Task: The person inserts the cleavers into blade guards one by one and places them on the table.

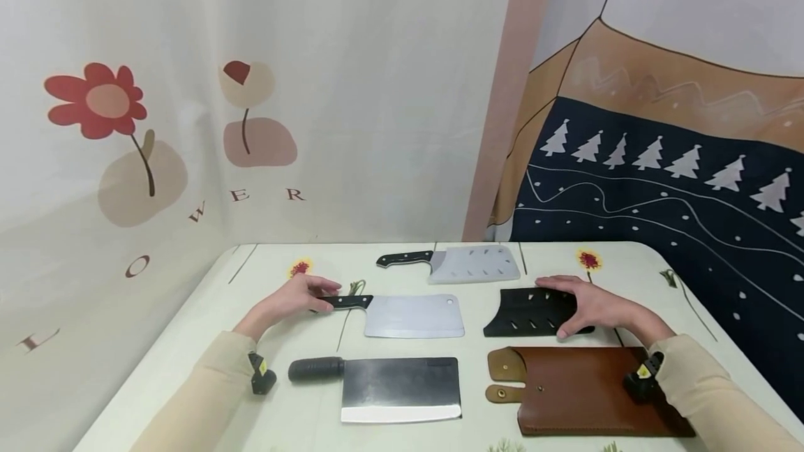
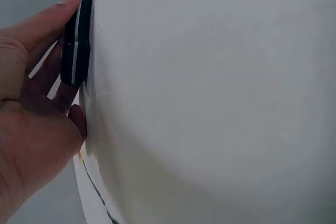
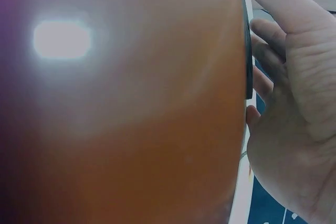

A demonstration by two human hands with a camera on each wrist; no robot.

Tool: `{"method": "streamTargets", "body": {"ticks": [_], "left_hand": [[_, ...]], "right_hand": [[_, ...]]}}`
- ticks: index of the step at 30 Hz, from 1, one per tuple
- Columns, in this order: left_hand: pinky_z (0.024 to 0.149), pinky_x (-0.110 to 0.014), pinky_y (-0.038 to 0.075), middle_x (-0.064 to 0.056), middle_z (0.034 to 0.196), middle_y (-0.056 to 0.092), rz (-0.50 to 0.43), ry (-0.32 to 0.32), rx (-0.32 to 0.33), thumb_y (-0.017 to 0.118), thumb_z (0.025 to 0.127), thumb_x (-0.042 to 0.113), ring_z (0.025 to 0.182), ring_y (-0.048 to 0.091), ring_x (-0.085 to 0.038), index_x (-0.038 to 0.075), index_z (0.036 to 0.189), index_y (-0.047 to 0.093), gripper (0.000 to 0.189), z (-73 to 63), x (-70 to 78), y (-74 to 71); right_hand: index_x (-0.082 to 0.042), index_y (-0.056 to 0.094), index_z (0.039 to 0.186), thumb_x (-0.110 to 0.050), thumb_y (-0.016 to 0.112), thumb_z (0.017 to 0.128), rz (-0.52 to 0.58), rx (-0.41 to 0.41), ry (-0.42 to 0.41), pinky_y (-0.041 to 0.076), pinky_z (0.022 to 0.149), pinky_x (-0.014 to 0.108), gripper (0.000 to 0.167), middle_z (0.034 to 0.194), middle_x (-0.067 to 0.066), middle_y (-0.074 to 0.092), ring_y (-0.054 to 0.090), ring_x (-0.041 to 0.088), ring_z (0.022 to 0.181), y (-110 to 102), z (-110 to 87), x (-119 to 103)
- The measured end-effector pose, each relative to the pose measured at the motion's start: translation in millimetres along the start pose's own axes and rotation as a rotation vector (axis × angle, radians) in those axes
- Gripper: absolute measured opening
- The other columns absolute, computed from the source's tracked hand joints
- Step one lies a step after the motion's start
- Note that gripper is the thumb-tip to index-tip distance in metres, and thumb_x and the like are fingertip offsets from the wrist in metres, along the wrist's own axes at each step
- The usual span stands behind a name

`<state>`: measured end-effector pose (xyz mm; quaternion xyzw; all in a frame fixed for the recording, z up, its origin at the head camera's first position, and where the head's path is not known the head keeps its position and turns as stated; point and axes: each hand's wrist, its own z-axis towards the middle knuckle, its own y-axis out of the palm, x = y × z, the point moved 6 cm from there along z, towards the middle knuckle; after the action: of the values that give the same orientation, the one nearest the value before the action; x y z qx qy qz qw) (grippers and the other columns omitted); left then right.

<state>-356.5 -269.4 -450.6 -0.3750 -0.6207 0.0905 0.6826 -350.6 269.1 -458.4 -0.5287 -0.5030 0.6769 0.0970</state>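
In the head view, my left hand [image 1: 298, 302] has its thumb and fingers about the black handle of the middle cleaver [image 1: 414, 316], which lies flat with its blade pointing right. The left wrist view shows the thumb on that handle [image 2: 77, 61], with fingers behind it. My right hand [image 1: 593, 305] spans the black slotted blade sheath [image 1: 518, 312], thumb at its near edge and fingers at its far edge. The sheath lies on the table right of the middle cleaver. In the right wrist view a brown leather surface [image 3: 157, 103] hides most of the sheath.
Nearest me lies a dark-bladed cleaver [image 1: 402, 386] with a ribbed black handle. Right of it is a brown leather sheath [image 1: 584, 393] with two snap straps. Another cleaver [image 1: 474, 265], its blade in a translucent slotted cover, lies at the back. Printed curtains [image 1: 352, 89] stand behind the table.
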Motion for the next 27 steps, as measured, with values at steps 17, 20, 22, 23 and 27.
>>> {"method": "streamTargets", "body": {"ticks": [17,20,22,23,27], "left_hand": [[0.089,-0.036,0.047,-0.012,0.115,0.07,0.078,0.01,0.022,0.086,0.08,0.004,0.103,0.061,-0.024,-0.001,0.118,0.076,0.039,1.6,7.7,7.8],[0.092,-0.04,0.047,-0.012,0.114,0.07,0.079,0.011,0.026,0.085,0.081,0.005,0.105,0.061,-0.025,0.0,0.117,0.076,0.037,1.9,6.7,7.3],[0.093,-0.041,0.047,-0.012,0.115,0.071,0.081,0.019,0.03,0.084,0.082,0.006,0.106,0.061,-0.026,0.0,0.117,0.076,0.036,1.7,5.8,6.5],[0.093,-0.041,0.047,-0.012,0.115,0.071,0.08,0.021,0.033,0.084,0.082,0.007,0.106,0.062,-0.025,0.0,0.118,0.076,0.036,1.4,5.1,6.0],[0.089,-0.033,0.047,-0.013,0.119,0.072,0.055,0.008,0.037,0.084,0.083,0.009,0.104,0.061,-0.021,0.002,0.12,0.076,0.038,-0.7,0.5,3.4]], "right_hand": [[-0.003,0.045,0.152,-0.032,0.095,0.068,-0.042,-0.017,0.009,0.026,0.102,0.079,0.103,0.155,0.035,0.03,0.025,0.057,0.138,3.6,0.8,-5.6],[-0.003,0.046,0.152,-0.031,0.095,0.068,-0.052,-0.012,0.015,0.027,0.102,0.079,0.101,0.154,0.035,0.031,0.026,0.057,0.137,3.2,1.2,-6.0],[-0.003,0.047,0.151,-0.031,0.095,0.068,-0.054,-0.009,0.015,0.028,0.102,0.078,0.1,0.154,0.035,0.032,0.027,0.057,0.137,3.2,1.4,-6.2],[-0.003,0.047,0.151,-0.031,0.095,0.068,-0.056,-0.008,0.014,0.028,0.102,0.078,0.1,0.154,0.035,0.032,0.027,0.057,0.137,3.2,1.4,-6.2],[-0.004,0.046,0.152,-0.03,0.094,0.067,-0.052,-0.006,0.013,0.029,0.102,0.078,0.101,0.154,0.035,0.032,0.028,0.057,0.136,3.6,1.0,-5.4]]}}
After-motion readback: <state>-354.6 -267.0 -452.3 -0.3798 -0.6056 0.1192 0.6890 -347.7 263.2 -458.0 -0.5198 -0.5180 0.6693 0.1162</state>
